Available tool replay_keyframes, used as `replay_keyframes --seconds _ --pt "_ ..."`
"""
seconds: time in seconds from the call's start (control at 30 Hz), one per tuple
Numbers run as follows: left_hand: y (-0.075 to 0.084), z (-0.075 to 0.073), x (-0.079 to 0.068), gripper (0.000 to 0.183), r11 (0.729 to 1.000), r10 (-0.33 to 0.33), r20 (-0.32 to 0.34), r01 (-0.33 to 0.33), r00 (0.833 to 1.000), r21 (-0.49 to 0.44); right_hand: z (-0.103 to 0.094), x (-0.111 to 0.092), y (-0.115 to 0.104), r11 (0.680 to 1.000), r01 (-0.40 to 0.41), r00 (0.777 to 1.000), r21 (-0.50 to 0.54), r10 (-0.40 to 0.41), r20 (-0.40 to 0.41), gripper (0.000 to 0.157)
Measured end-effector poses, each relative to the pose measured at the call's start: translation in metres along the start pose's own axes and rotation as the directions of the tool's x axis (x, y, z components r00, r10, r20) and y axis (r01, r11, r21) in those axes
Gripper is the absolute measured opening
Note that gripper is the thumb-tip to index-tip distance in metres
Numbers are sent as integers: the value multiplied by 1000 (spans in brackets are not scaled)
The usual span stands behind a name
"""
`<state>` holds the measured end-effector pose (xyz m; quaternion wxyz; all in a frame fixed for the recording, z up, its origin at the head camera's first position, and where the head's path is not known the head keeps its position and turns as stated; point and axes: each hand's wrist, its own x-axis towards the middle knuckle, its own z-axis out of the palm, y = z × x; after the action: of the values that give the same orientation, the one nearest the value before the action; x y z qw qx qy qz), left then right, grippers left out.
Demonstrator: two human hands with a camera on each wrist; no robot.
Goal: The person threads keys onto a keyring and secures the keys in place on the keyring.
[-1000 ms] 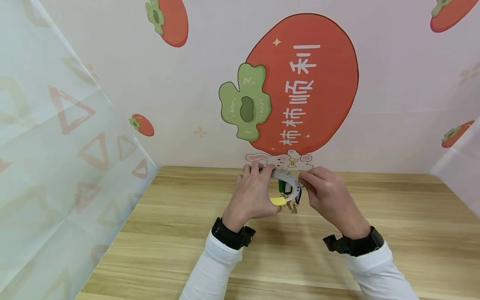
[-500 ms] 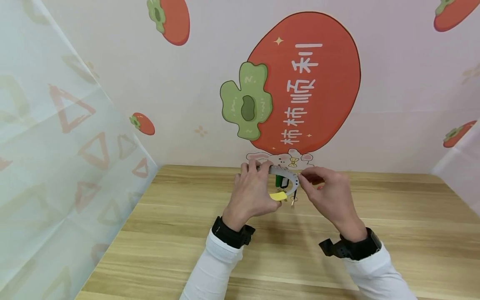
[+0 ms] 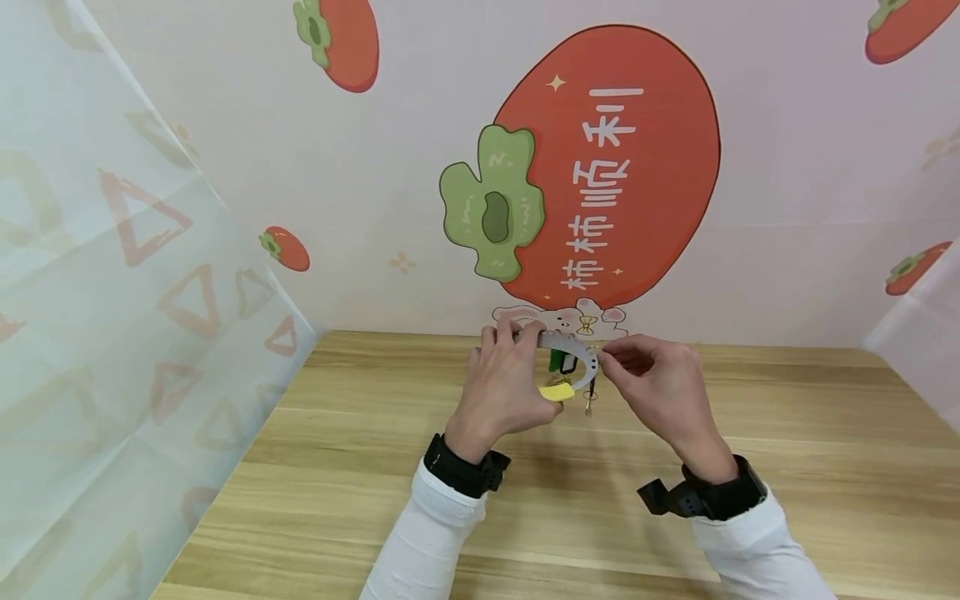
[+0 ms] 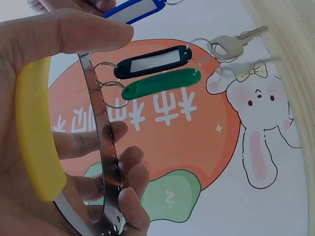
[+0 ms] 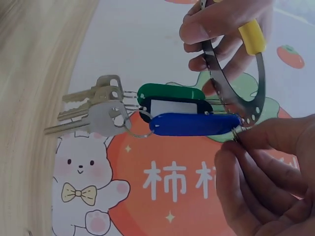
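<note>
My left hand (image 3: 502,379) holds a metal key hoop (image 3: 589,357), pierced by small holes, around its yellow handle (image 3: 557,392) and along its edge. Green (image 4: 162,83) and black (image 4: 183,56) key tags hang from the hoop by split rings. With thumb and fingertip, my right hand (image 3: 663,387) pinches the split ring (image 5: 236,133) of a blue key tag (image 5: 194,125), right beside the hoop's curved end. A silver key (image 5: 102,119) dangles from the blue tag, and further keys (image 5: 106,91) hang behind it.
A light wooden table (image 3: 360,500) lies below both hands. Behind it rises a pale backdrop (image 3: 795,183) printed with a large red persimmon and a rabbit. A patterned sheet (image 3: 112,333) slopes along the left side, another pale sheet (image 3: 930,333) on the right.
My right hand has shifted slightly and its fingers have turned at the hoop's end. The hanging tags and keys have swung a little. My left hand keeps its hold on the hoop.
</note>
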<state>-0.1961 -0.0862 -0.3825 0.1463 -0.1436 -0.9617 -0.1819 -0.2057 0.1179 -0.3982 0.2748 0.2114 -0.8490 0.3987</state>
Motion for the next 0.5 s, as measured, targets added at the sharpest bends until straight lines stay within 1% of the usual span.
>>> replay_keyframes --seconds 0.1,0.2,0.37,0.5 --pt "1 0 0 85 1000 14 7 -14 1000 8 1 0 1 999 32 999 -16 -32 -32 10" --pt "1 0 0 85 999 28 14 -29 1000 22 2 1 4 992 116 991 -57 -119 -55 11" --pt "1 -1 -1 88 998 37 21 -38 999 43 2 2 7 956 269 961 -118 -275 -34 14" --pt "2 -1 -1 88 998 34 28 -35 999 60 0 3 8 919 359 932 -165 -362 8 16"
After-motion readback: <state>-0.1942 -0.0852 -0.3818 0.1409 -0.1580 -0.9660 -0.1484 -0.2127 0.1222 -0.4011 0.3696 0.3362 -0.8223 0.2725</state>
